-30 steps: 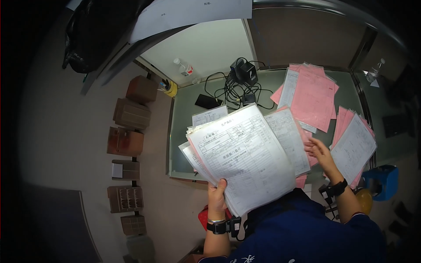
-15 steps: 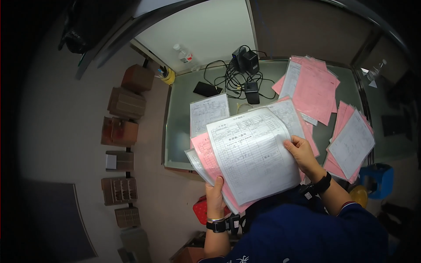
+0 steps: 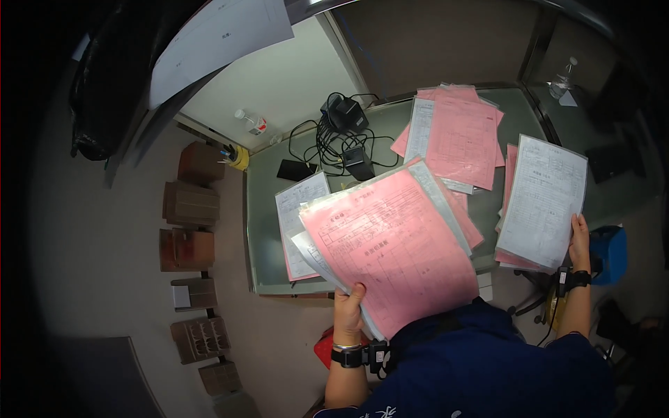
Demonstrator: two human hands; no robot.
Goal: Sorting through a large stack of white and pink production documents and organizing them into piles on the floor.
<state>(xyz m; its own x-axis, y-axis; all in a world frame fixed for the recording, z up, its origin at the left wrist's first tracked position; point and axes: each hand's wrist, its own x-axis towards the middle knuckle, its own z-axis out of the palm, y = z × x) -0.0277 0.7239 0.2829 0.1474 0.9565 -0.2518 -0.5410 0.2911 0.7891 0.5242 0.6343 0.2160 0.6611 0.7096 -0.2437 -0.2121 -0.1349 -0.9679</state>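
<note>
My left hand (image 3: 348, 312) grips the lower left edge of a stack of forms (image 3: 397, 247) in clear sleeves, thumb on top. A pink form lies uppermost, with white sheets fanned out beneath. Over at the right, my right hand (image 3: 579, 242) holds a white form (image 3: 545, 198) in a clear sleeve by its lower right edge. That form covers most of a pile with pink sheets (image 3: 510, 167); whether it touches the pile I cannot tell. Another pile of pink forms (image 3: 463, 139) lies at the back of the glass table (image 3: 261, 240).
A tangle of black cables and adapters (image 3: 346, 115) lies at the back, beside a dark phone (image 3: 296, 169). One sleeved white form (image 3: 301, 198) rests at the left. A yellow pen cup (image 3: 238, 158) and a clear bottle (image 3: 251, 122) stand beyond. A blue stool (image 3: 608, 254) is at the right.
My right hand has carried the white form from the top of the held stack to the right-hand pile. A pink form now shows on the stack. The view has shifted somewhat.
</note>
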